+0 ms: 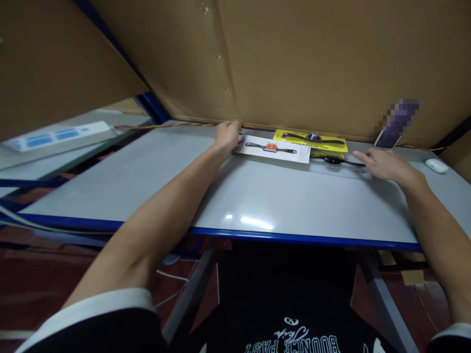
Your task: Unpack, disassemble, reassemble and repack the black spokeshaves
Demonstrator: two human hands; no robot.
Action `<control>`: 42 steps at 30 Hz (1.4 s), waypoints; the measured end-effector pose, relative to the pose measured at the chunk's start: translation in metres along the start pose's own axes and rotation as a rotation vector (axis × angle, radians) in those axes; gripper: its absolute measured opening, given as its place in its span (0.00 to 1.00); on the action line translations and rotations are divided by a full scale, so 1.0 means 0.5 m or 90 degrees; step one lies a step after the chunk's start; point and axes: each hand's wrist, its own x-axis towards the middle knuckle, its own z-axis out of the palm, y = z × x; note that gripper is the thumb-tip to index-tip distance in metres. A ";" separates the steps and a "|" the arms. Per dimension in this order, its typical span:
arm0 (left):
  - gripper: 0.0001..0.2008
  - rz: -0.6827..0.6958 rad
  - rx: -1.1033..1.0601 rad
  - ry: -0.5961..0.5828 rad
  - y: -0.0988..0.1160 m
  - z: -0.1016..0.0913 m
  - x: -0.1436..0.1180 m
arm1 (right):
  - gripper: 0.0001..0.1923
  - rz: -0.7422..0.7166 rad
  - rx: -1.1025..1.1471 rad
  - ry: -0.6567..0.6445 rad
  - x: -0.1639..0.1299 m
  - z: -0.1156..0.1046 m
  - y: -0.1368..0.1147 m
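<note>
White card touching left hand; right hand apart.

Two bare hands out on the grey table with the blue front edge: the left hand and the right hand. On that table, one white printed card picturing a black tool, one yellow package just behind it, one loose black two-handled tool beside the card. One white mouse-shaped object at the table's right end.
</note>
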 end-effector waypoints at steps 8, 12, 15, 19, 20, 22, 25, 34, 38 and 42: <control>0.14 0.018 0.048 -0.020 0.003 -0.007 -0.001 | 0.41 0.058 -0.017 -0.014 -0.005 0.015 -0.042; 0.13 0.023 0.069 -0.008 0.001 -0.012 0.005 | 0.40 0.067 -0.017 0.015 -0.011 0.024 -0.062; 0.11 0.033 0.096 -0.009 0.006 -0.013 -0.001 | 0.37 0.047 -0.007 0.046 -0.012 0.031 -0.071; 0.08 0.068 0.146 -0.012 0.020 -0.009 -0.019 | 0.34 0.030 0.022 0.070 -0.013 0.037 -0.079; 0.09 0.073 0.155 -0.008 0.023 -0.008 -0.022 | 0.33 0.033 0.031 0.066 -0.014 0.037 -0.081; 0.10 0.083 0.175 0.004 0.027 -0.008 -0.026 | 0.33 0.032 0.054 0.060 -0.015 0.035 -0.086; 0.11 0.095 0.204 0.015 0.026 -0.008 -0.026 | 0.32 -0.005 0.092 0.075 -0.016 0.030 -0.088; 0.13 0.135 0.257 -0.019 0.026 0.001 -0.048 | 0.31 -0.050 0.113 0.084 -0.015 0.031 -0.087; 0.15 0.146 0.271 -0.054 0.032 0.004 -0.063 | 0.30 -0.076 0.157 0.084 -0.022 0.031 -0.096; 0.18 0.183 0.282 -0.069 0.035 0.009 -0.075 | 0.28 -0.103 0.185 0.076 -0.028 0.032 -0.104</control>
